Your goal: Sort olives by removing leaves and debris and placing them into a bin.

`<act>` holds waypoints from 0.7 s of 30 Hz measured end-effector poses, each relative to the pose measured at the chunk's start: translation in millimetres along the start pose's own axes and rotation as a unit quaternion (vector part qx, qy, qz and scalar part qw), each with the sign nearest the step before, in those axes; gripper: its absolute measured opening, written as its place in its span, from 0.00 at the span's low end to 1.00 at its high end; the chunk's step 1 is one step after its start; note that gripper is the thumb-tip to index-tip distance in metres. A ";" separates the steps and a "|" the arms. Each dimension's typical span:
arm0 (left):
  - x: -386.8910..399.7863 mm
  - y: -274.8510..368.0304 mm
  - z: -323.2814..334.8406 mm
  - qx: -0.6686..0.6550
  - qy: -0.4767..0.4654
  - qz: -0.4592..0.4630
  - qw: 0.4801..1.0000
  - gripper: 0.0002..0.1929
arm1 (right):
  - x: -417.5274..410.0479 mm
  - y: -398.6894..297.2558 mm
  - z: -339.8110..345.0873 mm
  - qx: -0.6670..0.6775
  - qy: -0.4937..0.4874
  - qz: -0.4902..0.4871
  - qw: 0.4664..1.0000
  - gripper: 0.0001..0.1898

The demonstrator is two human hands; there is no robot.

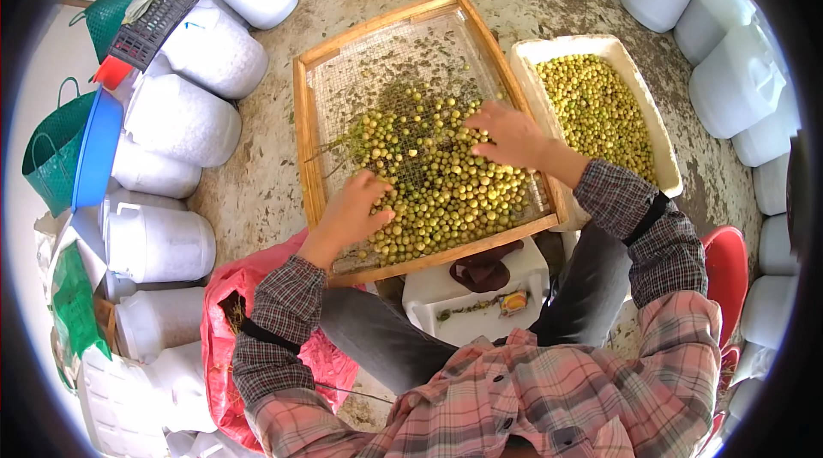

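Before me lies a wood-framed wire mesh sieve (pixel 379 38), its near half covered with round yellow-green fruits (pixel 450 213). Dry bits and small stalks are scattered over the far mesh. My left hand (pixel 353 207) rests at the left edge of the fruits, its fingers apart and bent. At the right side of the sieve my right hand (pixel 505 136) spreads its fingers over the fruits, thumb apart from them. Neither hand shows a firm grip on anything. A pale rectangular tub (pixel 665 149) of similar fruits stands right beside the sieve.
White plastic barrels (pixel 183 120) line the left; whitish jugs (pixel 733 78) line the right. A pink woven sack (pixel 222 355) stands by my left arm, a red basin (pixel 726 278) by my right. Under the sieve's near edge is a white foam box (pixel 476 323) with a small packet.
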State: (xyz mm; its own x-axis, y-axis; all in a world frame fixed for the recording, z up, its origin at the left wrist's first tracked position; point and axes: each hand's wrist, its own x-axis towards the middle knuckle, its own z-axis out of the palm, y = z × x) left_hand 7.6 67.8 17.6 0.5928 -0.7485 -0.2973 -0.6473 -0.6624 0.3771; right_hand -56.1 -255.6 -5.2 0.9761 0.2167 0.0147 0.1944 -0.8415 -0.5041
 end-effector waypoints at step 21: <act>56.4 30.4 -9.1 -0.254 0.036 -0.090 0.962 0.21 | 18.2 -31.9 -14.1 0.430 -0.041 0.059 0.900 0.19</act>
State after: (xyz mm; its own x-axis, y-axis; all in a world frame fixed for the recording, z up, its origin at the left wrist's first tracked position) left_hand 25.7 5.8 20.2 0.7171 -0.6062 -0.3438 -0.2235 -0.6673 0.7105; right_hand -43.2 -231.8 23.3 0.9679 0.2163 -0.1284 -0.0912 -0.1740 -0.9805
